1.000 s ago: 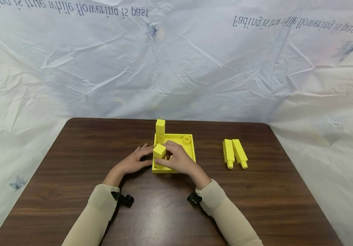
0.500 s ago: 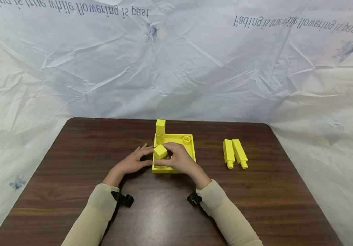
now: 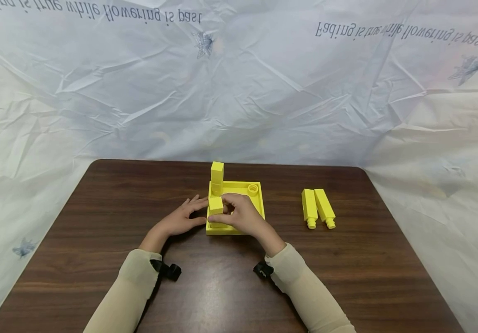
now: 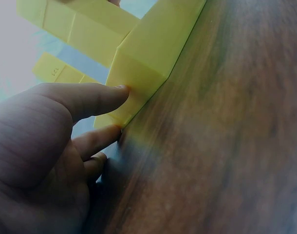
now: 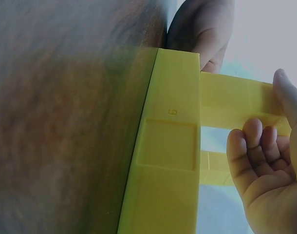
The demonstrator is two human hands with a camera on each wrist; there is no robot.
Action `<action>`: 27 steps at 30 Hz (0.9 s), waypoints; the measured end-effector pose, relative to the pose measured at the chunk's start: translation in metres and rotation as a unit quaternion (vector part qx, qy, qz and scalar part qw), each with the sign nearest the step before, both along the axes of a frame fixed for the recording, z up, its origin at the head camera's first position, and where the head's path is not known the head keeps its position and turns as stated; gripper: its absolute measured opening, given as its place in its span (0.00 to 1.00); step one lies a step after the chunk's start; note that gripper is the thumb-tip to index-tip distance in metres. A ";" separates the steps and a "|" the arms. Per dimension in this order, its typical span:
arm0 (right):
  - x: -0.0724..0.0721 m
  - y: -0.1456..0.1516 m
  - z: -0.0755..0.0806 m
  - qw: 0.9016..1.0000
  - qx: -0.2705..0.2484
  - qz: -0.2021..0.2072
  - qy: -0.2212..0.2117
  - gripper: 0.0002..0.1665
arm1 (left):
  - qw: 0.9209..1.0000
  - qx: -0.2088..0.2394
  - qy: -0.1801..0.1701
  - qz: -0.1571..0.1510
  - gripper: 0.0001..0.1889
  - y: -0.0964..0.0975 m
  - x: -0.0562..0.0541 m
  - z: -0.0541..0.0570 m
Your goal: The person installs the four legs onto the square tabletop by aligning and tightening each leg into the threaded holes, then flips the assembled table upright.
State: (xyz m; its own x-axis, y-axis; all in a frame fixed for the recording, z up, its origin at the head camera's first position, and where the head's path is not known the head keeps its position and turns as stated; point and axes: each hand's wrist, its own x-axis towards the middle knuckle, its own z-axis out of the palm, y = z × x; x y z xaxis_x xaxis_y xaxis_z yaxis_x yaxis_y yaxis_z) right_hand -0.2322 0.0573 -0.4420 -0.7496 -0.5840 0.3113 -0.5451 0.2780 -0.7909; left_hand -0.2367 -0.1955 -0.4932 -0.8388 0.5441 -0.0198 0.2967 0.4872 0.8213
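Observation:
My right hand [image 3: 243,216] pinches a square yellow post [image 3: 216,205] between thumb and fingers. That post stands upright at the near left corner of a shallow yellow square tray [image 3: 226,232]. In the right wrist view, the post [image 5: 226,100] rises flush with the tray's outer wall [image 5: 170,146]. On the tray's left side lies my left hand [image 3: 182,218], its fingers extended to the wall. The left wrist view has its thumb [image 4: 102,97] against the tray's side wall [image 4: 141,68]. A second post [image 3: 217,173] stands upright at the far left corner.
A round threaded socket [image 3: 253,188] sits in the tray's far right corner. Two loose yellow posts [image 3: 309,206] with threaded ends lie side by side on the dark wooden table [image 3: 372,259], right of the tray. Wrinkled white sheeting [image 3: 239,92] hangs behind the table.
The post in my right hand has turned about its upright axis; its top now sits nearly square with the tray. The left hand has stayed in place.

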 end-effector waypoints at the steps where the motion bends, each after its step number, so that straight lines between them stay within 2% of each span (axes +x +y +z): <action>1: 0.000 0.000 0.000 1.000 0.000 0.000 0.004 0.23 | 1.000 0.001 0.001 -0.001 0.33 0.000 0.000 0.000; 13: -0.002 0.002 -0.003 0.999 0.003 0.008 0.047 0.22 | 1.000 -0.003 -0.002 0.001 0.33 -0.001 0.000 -0.002; 15: -0.002 0.002 -0.003 0.999 0.004 0.002 0.048 0.18 | 1.000 -0.003 -0.004 0.002 0.33 0.000 0.001 -0.001; 21: -0.001 0.001 0.000 1.000 0.008 -0.004 0.029 0.12 | 1.000 -0.005 -0.008 0.004 0.33 0.000 0.001 0.000; 27: 0.001 0.001 0.002 0.999 0.029 -0.017 0.007 0.15 | 1.000 -0.009 -0.005 0.002 0.33 0.000 0.001 0.001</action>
